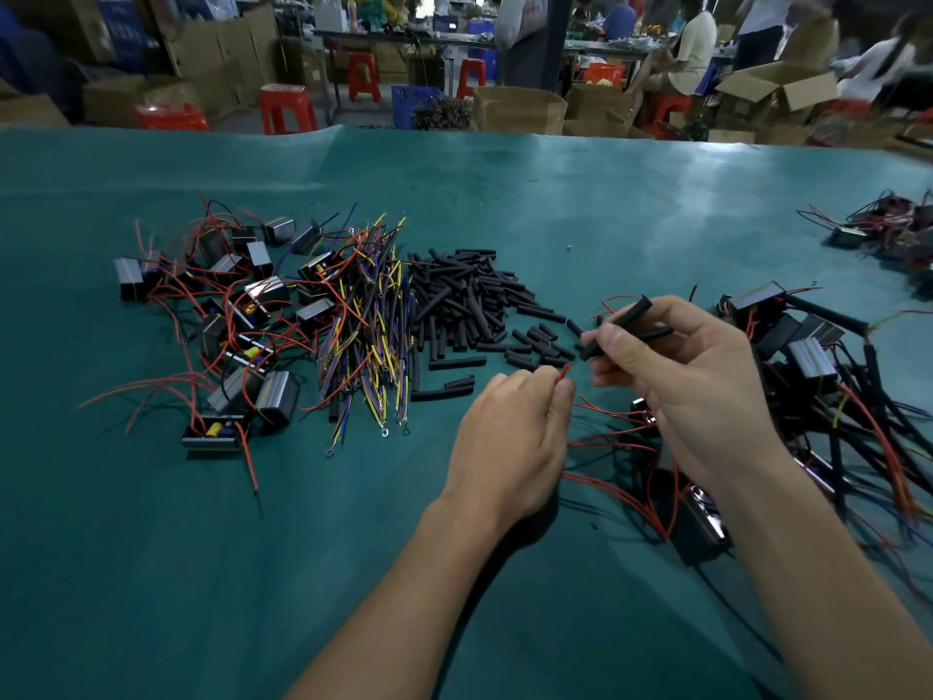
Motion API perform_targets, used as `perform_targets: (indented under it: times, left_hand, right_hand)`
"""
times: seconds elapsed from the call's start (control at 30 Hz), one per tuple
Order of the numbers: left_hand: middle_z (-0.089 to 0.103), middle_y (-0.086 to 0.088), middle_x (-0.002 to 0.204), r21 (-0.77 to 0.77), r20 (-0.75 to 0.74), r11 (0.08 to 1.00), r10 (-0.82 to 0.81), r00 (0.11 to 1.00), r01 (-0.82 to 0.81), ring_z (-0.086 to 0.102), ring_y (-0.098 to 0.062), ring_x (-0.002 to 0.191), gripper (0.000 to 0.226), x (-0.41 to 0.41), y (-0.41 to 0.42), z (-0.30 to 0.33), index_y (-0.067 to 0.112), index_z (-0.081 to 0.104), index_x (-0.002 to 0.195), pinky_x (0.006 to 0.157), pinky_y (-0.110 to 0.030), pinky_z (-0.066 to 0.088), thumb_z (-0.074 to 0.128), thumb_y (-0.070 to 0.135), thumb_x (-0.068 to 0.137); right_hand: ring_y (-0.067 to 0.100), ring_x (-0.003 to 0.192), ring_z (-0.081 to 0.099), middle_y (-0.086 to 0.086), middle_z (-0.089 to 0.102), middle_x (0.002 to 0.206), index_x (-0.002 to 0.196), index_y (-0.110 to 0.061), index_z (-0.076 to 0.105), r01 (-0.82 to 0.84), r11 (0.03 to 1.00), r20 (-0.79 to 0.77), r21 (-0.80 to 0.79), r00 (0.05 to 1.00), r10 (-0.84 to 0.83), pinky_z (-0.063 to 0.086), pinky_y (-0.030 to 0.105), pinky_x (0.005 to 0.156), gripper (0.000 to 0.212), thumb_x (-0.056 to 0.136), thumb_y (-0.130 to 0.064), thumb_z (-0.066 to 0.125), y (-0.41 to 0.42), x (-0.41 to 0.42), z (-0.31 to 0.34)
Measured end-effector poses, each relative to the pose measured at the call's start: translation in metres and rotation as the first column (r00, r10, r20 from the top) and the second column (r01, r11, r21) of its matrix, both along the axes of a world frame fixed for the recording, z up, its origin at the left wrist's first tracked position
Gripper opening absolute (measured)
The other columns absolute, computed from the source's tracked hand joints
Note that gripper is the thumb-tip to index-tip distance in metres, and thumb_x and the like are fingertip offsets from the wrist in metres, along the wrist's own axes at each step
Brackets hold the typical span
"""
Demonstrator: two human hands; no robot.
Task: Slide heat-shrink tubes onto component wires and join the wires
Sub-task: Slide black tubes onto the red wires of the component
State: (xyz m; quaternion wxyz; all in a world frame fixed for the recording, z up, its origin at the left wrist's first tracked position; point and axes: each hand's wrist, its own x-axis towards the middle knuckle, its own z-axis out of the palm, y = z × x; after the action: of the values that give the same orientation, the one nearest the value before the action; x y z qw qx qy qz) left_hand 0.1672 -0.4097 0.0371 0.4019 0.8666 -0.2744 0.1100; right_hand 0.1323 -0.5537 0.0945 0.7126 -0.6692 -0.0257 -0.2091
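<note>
Red wire [564, 372] tip sits pinched in the left hand [510, 437], lower centre; the right hand [671, 376] pinches 2 black tubes [618, 325] just above. Best to line 1 tube mouth squarely with the tip, then slide steadily.

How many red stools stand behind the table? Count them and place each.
5 stools: two at the table's far left edge, two further back at centre, one under the seated person, right. Others may be hidden.
</note>
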Motion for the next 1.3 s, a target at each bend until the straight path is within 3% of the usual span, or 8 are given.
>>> perform_targets:
  times: [0.1,0.33,0.47,0.67,0.87,1.03,1.17,1.3]
  left_hand:
    - [0.053,-0.003,0.08,0.014,-0.009,1.0,0.002,1.0,-0.001,0.048,-0.028,0.081,0.034,0.0,0.0,-0.001,0.017,0.04,0.081,0.077,-0.048,0.041,0.03,0.037,0.108]
    - [0.052,-0.003,0.08,0.006,-0.012,1.0,0.007,1.0,-0.007,0.046,-0.026,0.081,0.032,-0.002,-0.001,0.002,0.018,0.041,0.082,0.077,-0.046,0.04,0.034,0.034,0.108]
    - [0.058,-0.01,0.086,0.028,-0.013,1.0,0.007,1.0,-0.007,0.048,-0.031,0.083,0.031,-0.002,-0.001,0.002,0.014,0.047,0.087,0.079,-0.047,0.04,0.035,0.033,0.108]
    - [0.062,-0.016,0.094,0.048,0.033,0.999,0.004,0.999,-0.006,0.05,-0.036,0.087,0.03,-0.002,-0.001,0.001,0.01,0.051,0.096,0.081,-0.05,0.041,0.035,0.031,0.108]
    - [0.061,-0.017,0.091,0.045,0.06,0.999,-0.017,0.998,0.015,0.05,-0.038,0.085,0.028,-0.001,0.0,0.0,0.009,0.05,0.095,0.079,-0.05,0.042,0.037,0.03,0.108]
    - [0.06,-0.016,0.09,0.029,0.055,0.999,-0.017,0.998,0.016,0.048,-0.036,0.084,0.027,-0.001,0.001,-0.001,0.01,0.049,0.094,0.077,-0.049,0.041,0.037,0.03,0.108]
    - [0.061,-0.013,0.091,0.033,0.062,0.999,-0.012,0.998,0.01,0.048,-0.033,0.084,0.029,-0.001,0.002,-0.001,0.012,0.05,0.095,0.078,-0.048,0.041,0.035,0.033,0.108]
    - [0.062,-0.012,0.092,0.007,0.026,1.0,-0.022,0.999,0.022,0.05,-0.033,0.088,0.028,0.0,0.003,-0.001,0.013,0.05,0.095,0.08,-0.049,0.042,0.035,0.033,0.108]
  right_hand:
    - [0.022,0.067,0.068,0.031,0.068,0.088,0.081,-0.016,0.073,-0.02,0.995,0.007,-0.097,1.0,0.021,0.059,0.028,0.068,0.009,0.075,-0.018,0.079,0.004,0.0,-0.002]
    - [0.023,0.064,0.069,0.011,0.073,0.077,0.083,-0.019,0.071,0.127,0.946,0.086,-0.299,0.991,-0.106,0.061,0.031,0.068,0.014,0.085,-0.009,0.08,0.0,0.005,-0.01]
    - [0.019,0.062,0.07,0.009,0.074,0.076,0.083,-0.019,0.071,0.106,0.957,0.06,-0.272,0.994,-0.092,0.06,0.025,0.066,0.009,0.08,-0.022,0.079,0.001,0.006,-0.011]
    - [0.011,0.06,0.067,0.002,0.073,0.074,0.083,-0.018,0.07,0.191,0.935,0.081,-0.3,0.981,-0.174,0.057,0.019,0.064,0.011,0.088,-0.012,0.077,0.004,0.013,-0.022]
    - [0.011,0.062,0.068,0.002,0.074,0.077,0.087,-0.026,0.071,0.148,0.922,0.054,-0.357,0.989,-0.138,0.054,0.014,0.062,0.015,0.081,-0.037,0.077,-0.001,0.01,-0.015]
    - [0.008,0.059,0.065,-0.002,0.072,0.074,0.085,-0.026,0.07,0.204,0.91,0.118,-0.361,0.978,-0.172,0.054,0.015,0.062,0.011,0.083,-0.034,0.078,0.006,0.012,-0.021]
    - [0.009,0.065,0.068,-0.012,0.073,0.079,0.084,-0.028,0.067,0.348,0.781,0.181,-0.519,0.937,-0.298,0.054,0.019,0.064,0.013,0.087,-0.028,0.08,0.0,0.013,-0.023]
    - [0.015,0.062,0.066,0.0,0.072,0.074,0.083,-0.017,0.069,0.246,0.856,0.141,-0.454,0.969,-0.203,0.054,0.023,0.062,0.011,0.087,-0.016,0.08,0.003,0.013,-0.021]
